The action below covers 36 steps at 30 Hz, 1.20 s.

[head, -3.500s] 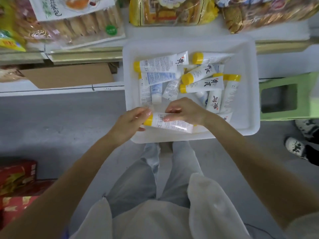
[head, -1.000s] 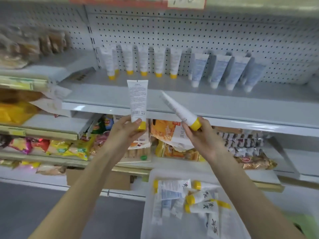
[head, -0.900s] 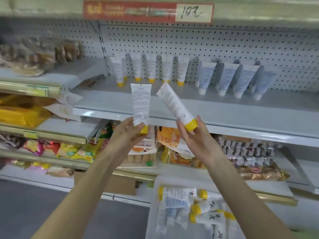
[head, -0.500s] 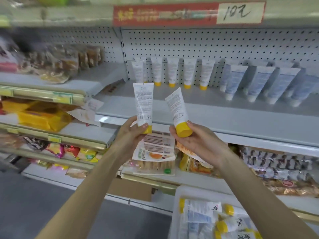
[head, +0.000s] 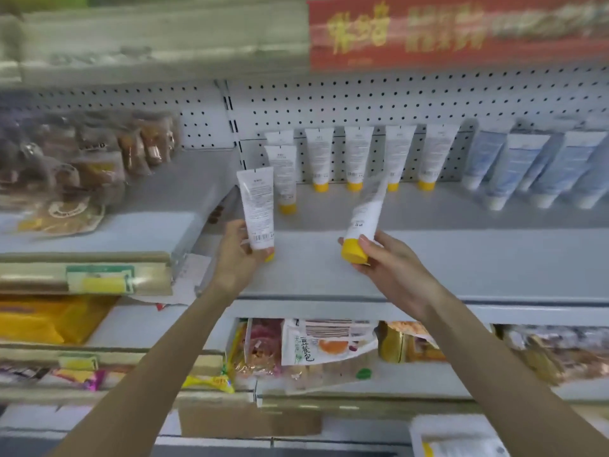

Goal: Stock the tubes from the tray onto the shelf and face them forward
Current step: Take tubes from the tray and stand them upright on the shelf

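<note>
My left hand [head: 238,253] grips a white tube with a yellow cap [head: 257,209] upright, cap down, over the front left part of the grey shelf [head: 461,258]. My right hand [head: 385,262] holds a second white tube [head: 362,222] by its yellow cap, tilted and blurred, above the shelf's front middle. A row of several white yellow-capped tubes [head: 356,158] stands cap down against the pegboard at the back, one more [head: 282,178] a little in front. The white tray [head: 461,437] shows only at the bottom right corner.
Several pale blue tubes [head: 534,169] stand at the back right of the same shelf. Bagged snacks [head: 79,166] fill the shelf to the left. Packaged food [head: 316,347] lies on the lower shelf. A red sign [head: 454,31] runs along the shelf above.
Both hands have carried their tubes from the tray up and forward over the shelf. The right hand's tube has tipped toward upright. The view has moved closer and the tray has dropped almost out of sight.
</note>
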Each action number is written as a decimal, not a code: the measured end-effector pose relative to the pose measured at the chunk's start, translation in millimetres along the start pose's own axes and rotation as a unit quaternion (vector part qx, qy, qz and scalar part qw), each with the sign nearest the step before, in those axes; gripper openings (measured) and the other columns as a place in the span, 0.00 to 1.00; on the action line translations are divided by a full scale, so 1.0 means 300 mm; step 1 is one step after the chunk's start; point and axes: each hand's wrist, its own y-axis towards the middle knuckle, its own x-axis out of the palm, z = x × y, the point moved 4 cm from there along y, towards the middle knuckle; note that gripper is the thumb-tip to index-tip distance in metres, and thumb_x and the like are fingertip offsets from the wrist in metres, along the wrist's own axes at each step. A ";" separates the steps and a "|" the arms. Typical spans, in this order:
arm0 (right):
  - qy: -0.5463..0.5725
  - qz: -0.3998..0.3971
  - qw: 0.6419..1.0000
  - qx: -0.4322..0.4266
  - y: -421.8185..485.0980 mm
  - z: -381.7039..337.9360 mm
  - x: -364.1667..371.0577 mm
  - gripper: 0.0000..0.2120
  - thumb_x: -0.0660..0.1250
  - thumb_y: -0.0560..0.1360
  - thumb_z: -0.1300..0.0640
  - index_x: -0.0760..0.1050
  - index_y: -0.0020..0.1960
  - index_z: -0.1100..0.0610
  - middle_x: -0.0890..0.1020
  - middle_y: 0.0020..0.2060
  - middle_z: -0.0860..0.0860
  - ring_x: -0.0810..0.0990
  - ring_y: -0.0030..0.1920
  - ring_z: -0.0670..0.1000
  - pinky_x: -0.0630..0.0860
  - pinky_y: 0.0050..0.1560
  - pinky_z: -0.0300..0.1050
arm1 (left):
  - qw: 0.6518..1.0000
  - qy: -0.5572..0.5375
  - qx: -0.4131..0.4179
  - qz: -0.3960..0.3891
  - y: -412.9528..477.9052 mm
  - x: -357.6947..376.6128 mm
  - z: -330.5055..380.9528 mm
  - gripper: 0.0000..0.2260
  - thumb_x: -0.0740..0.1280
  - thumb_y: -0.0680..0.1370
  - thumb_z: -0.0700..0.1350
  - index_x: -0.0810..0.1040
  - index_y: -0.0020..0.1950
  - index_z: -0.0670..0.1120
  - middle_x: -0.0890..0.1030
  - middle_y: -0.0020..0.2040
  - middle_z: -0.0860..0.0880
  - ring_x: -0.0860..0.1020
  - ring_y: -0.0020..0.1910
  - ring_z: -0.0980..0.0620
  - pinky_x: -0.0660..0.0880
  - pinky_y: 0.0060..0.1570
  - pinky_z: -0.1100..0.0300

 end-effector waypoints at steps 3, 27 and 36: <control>-0.010 0.010 1.000 -0.016 0.059 0.044 0.014 0.15 0.63 0.76 0.62 0.73 0.62 0.59 0.82 0.55 0.56 0.81 0.54 0.49 0.78 0.53 0.41 | 0.999 0.046 0.012 -0.019 0.062 -0.003 -0.046 0.22 0.70 0.73 0.32 0.68 0.64 0.43 0.76 0.56 0.49 0.77 0.51 0.49 0.77 0.50 0.55; -0.430 0.079 0.893 -0.108 0.662 0.027 -0.063 0.24 0.71 0.73 0.63 0.67 0.66 0.58 0.79 0.55 0.52 0.79 0.56 0.53 0.75 0.59 0.46 | 0.999 -0.046 -0.009 0.023 0.175 -0.023 -0.189 0.22 0.74 0.70 0.33 0.71 0.55 0.53 0.79 0.53 0.56 0.79 0.55 0.52 0.75 0.60 0.48; -0.434 0.024 0.894 -0.109 0.701 0.035 -0.097 0.25 0.67 0.75 0.65 0.66 0.70 0.56 0.78 0.59 0.48 0.76 0.59 0.44 0.71 0.60 0.35 | 0.998 -0.062 0.000 0.022 0.182 -0.019 -0.194 0.21 0.74 0.70 0.33 0.72 0.53 0.53 0.80 0.53 0.55 0.79 0.55 0.52 0.75 0.58 0.53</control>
